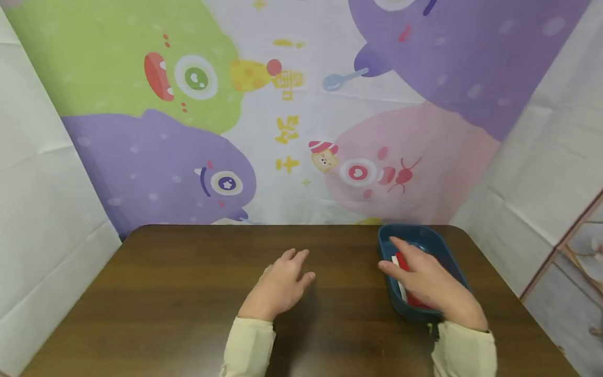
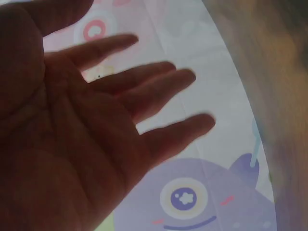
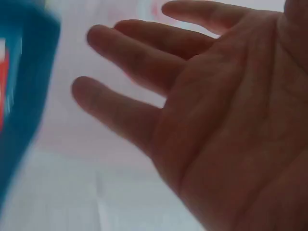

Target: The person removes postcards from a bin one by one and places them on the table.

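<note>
Over the middle of the wooden table, my left hand [image 1: 278,285] hovers with spread fingers and holds nothing. In the left wrist view its palm [image 2: 72,130] is bare. My right hand [image 1: 431,280] hangs above a dark blue tray [image 1: 449,256] at the table's right side, its fingers loosely extended. Inside the tray lie a red thing [image 1: 401,260] and a white strip [image 1: 394,259] beside it; the hand covers much of both, so their kind cannot be told. The right wrist view shows the palm [image 3: 226,134] holding nothing, with the blue tray's edge [image 3: 36,86] to its left.
The brown table [image 1: 188,293] reaches back to a cloth backdrop [image 1: 292,199] with cartoon monsters. White sheets [image 1: 42,183] hang on both sides. A small greenish bit [image 1: 430,328] shows by the tray's near end, close to the right sleeve [image 1: 464,348].
</note>
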The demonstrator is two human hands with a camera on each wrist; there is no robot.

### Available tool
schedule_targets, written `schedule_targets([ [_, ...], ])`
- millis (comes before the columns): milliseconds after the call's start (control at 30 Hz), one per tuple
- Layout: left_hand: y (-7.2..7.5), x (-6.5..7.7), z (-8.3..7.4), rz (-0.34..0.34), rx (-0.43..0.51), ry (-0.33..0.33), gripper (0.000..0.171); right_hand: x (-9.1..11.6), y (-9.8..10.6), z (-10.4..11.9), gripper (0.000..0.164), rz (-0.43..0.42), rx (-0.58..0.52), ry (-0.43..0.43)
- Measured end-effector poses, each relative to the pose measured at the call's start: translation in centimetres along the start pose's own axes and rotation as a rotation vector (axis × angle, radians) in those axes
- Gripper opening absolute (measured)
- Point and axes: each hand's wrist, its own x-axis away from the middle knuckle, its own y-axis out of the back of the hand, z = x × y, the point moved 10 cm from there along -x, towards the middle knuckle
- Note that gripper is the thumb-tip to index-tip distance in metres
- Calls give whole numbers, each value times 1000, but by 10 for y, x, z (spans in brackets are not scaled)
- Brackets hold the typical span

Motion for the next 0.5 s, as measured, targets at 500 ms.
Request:
schedule_targets([
  [500,-21,7,-44,53,-105,-166,50,30,15,-166,99,-19,27,-334],
])
